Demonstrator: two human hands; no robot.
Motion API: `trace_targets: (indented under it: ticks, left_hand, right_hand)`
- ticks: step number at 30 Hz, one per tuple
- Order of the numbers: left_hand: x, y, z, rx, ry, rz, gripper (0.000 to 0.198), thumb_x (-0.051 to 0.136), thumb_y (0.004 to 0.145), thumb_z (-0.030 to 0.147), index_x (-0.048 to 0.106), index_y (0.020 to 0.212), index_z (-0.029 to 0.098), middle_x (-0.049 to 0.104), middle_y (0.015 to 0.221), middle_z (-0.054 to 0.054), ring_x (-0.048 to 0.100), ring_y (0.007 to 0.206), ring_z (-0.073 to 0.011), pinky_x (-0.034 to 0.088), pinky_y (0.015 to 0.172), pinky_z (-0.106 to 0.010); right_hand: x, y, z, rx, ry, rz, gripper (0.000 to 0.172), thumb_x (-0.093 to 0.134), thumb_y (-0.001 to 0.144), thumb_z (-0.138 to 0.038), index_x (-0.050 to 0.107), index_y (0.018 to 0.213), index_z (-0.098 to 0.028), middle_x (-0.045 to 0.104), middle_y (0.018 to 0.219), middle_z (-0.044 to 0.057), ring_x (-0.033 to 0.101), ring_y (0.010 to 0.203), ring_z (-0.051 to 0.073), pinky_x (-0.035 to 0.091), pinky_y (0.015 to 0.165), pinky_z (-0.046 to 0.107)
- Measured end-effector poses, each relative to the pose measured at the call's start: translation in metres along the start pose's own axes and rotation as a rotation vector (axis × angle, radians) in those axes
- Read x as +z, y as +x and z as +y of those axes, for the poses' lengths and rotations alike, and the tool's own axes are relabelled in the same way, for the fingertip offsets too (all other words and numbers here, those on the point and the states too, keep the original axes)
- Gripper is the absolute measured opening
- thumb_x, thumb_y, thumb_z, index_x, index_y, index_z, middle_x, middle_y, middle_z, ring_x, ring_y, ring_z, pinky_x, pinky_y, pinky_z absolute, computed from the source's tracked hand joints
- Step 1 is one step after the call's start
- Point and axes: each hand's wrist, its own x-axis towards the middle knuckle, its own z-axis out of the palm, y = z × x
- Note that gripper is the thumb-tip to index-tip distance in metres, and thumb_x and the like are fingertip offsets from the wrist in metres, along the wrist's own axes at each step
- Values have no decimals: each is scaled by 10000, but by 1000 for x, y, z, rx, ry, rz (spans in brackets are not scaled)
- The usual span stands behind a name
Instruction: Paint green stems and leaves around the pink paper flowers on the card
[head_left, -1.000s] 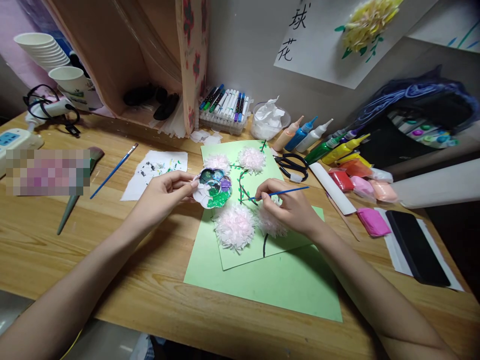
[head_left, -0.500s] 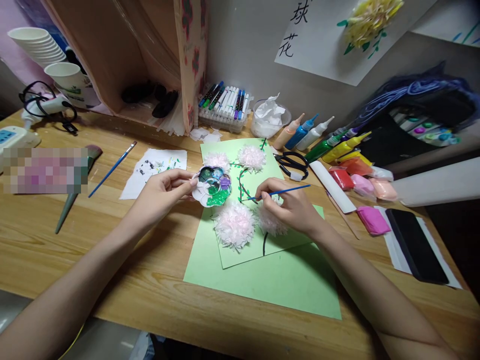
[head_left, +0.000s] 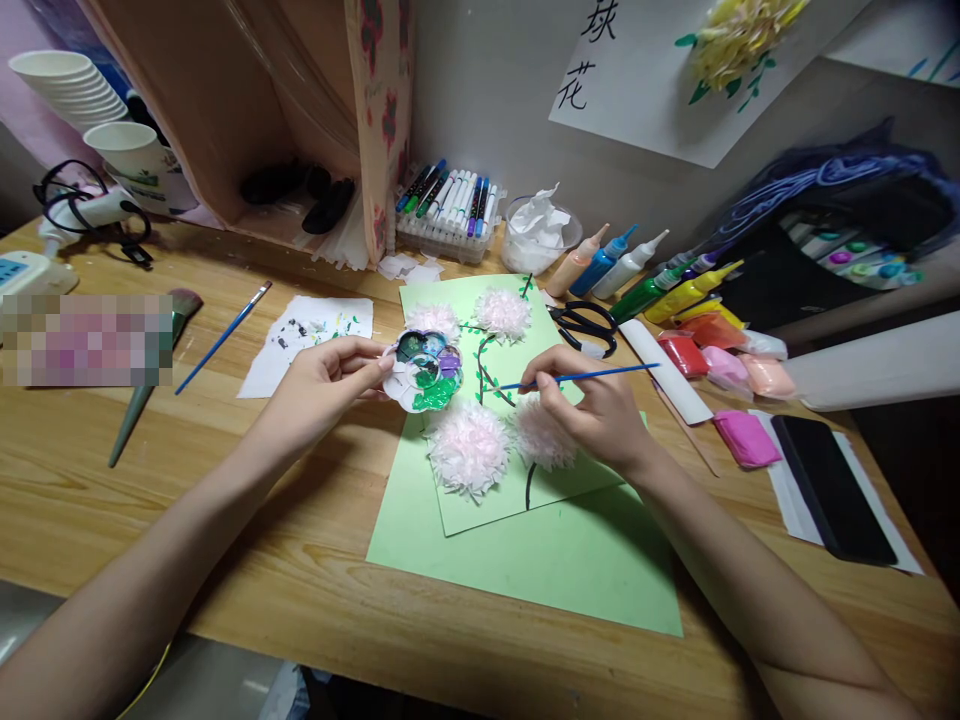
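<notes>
My left hand (head_left: 337,375) grips a flower-shaped paint palette (head_left: 403,385) by its left rim, thumb on top. Green, purple and dark paints lie in its wells. Between the fingers of my right hand (head_left: 589,400) is a thin blue paintbrush (head_left: 607,373), its tip pointing left over the painted stem. Beneath both hands lies a light green card (head_left: 480,515) with black stems, small green leaves and pale pink paper flowers (head_left: 469,450). My right hand partly covers the lower right flower (head_left: 544,435). A larger green sheet (head_left: 600,575) is under the card.
Black-handled scissors (head_left: 585,325), paint bottles (head_left: 615,265) and clay packets (head_left: 724,365) stand or lie to the right, near a phone (head_left: 832,490). Left are a paint-stained tissue (head_left: 300,340), another blue brush (head_left: 225,335) and a wide brush (head_left: 142,400). Markers (head_left: 450,205) sit behind.
My right hand has shifted slightly right, and the brush has swung flatter, its handle end farther right. The left hand and palette stay nearly where they were.
</notes>
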Motion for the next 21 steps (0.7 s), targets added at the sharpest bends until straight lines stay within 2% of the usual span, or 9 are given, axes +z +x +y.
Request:
trace_targets:
  ticks: [3,5,14,21]
  left_hand:
    - [0,0,-1,4,1,-4,282,721,726,407,696,898,185,733,835,-40,667,727,-150,567,668,-239]
    - [1,0,-2,7,1,-19,282,714,732,410,692,895,182,728,819,-37,663,714,-148,565,669,-240]
    - [4,1,-6,0,-24,-88,270,697,757,404,671,900,176,699,768,-18,642,680,-124,541,661,-215]
    - [4,1,-6,3,-31,-90,266,697,757,410,674,896,184,704,783,-15,645,690,-122,539,671,-213]
  right_hand:
    - [-1,-4,-6,33,120,163,149,448,919,-206,585,858,-205,617,783,6,608,729,132,470,684,283]
    - [-1,-7,-11,48,201,193,153,446,936,-219,595,905,-211,623,820,8,617,757,128,478,696,277]
    - [7,-11,-32,-121,182,-69,176,428,941,-174,604,951,-177,659,858,37,601,813,132,467,735,279]
    - [8,-11,-32,-92,176,-90,175,428,940,-187,603,937,-181,660,834,31,610,785,136,469,715,281]
